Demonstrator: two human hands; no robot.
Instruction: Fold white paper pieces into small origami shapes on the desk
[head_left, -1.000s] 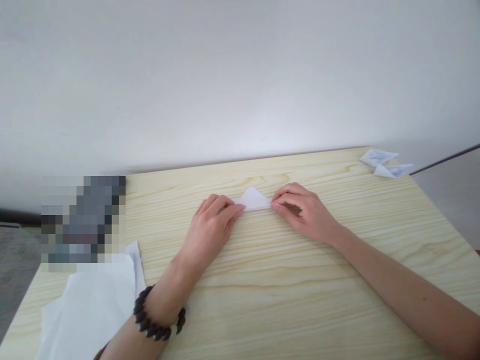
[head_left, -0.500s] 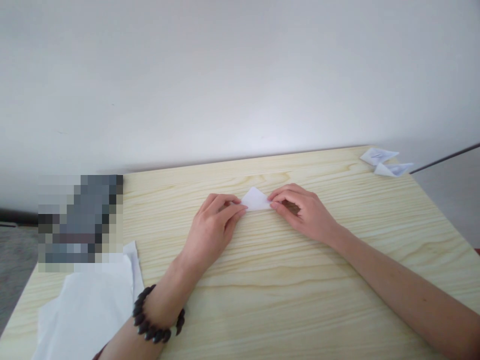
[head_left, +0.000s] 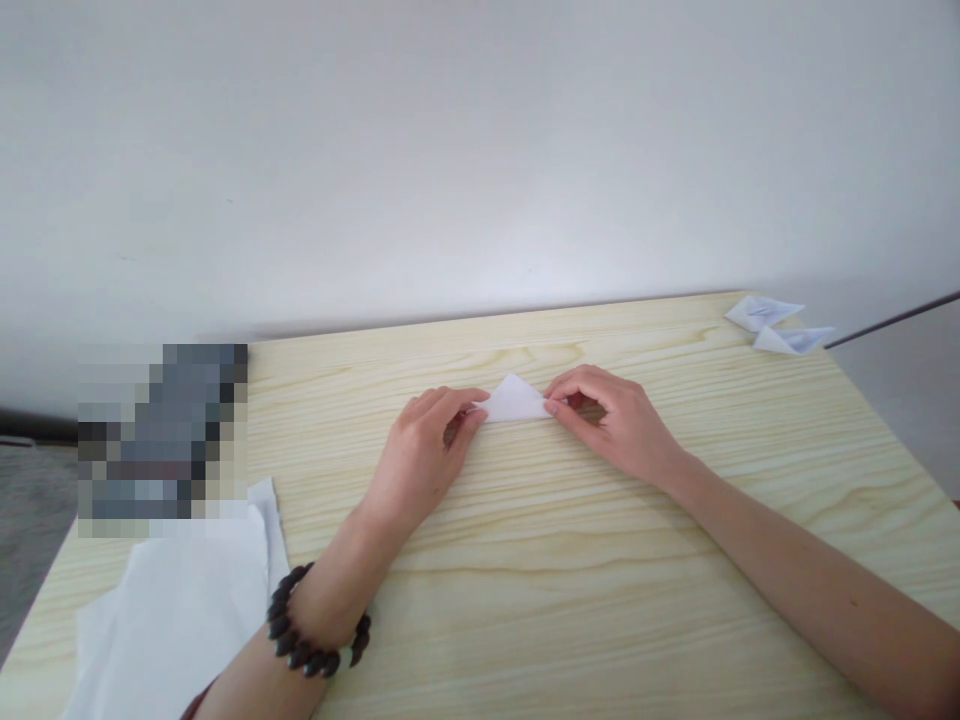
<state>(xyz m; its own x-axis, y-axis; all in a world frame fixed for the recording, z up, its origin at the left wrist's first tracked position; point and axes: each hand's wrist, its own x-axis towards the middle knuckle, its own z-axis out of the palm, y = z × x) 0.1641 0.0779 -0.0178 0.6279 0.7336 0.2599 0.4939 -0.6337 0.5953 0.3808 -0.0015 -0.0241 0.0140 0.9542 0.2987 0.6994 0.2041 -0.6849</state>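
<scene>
A small white folded paper triangle lies on the pale wooden table, near its far edge. My left hand pinches the triangle's left corner between thumb and fingers. My right hand pinches its right corner, fingers curled. A dark bead bracelet circles my left wrist. Both forearms rest low over the tabletop.
A stack of white paper sheets lies at the table's near left corner. Two folded white paper pieces sit at the far right corner. A blurred dark object stands at the left edge. A plain white wall rises behind the table.
My left fingers have curled in and shifted slightly along the triangle's left corner. My right hand has barely moved. The paper stays in place.
</scene>
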